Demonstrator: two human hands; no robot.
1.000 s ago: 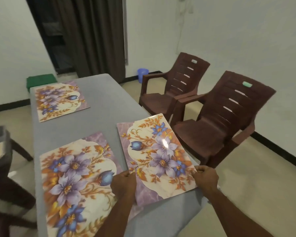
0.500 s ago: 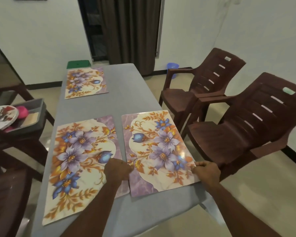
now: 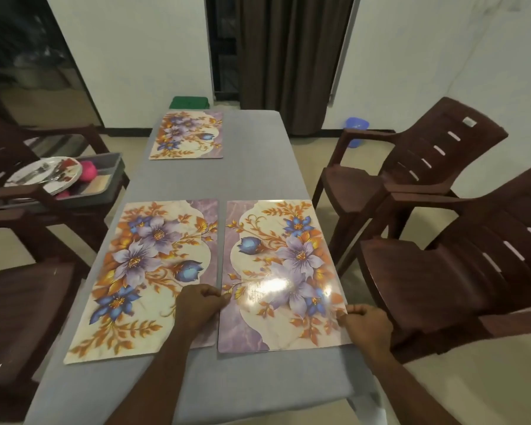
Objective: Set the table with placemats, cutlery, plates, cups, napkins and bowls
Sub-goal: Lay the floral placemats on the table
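Table (image 3: 252,179) is showing a plain grey cloth. Near right placemat (image 3: 281,271) is carrying cream centre w/ scalloped edge, purple marbled corners, lilac & blue flowers, orange-gold leaves; a white glare patch is sitting low on it. Near left placemat (image 3: 147,271) is wearing the same print, mirrored, purple strip along its right side. Far placemat (image 3: 187,135), same floral again. Chairs at right (image 3: 436,167) & (image 3: 472,271) are showing dark reddish-brown plastic, pale slots in the backs. Tray (image 3: 111,179) at left is looking grey, holding a white plate (image 3: 45,176) w/ red pattern & sth bright pink (image 3: 88,170). Curtain (image 3: 288,56) is hanging dark brown; walls white; blue bucket (image 3: 356,125); green item (image 3: 189,102) past the far end.
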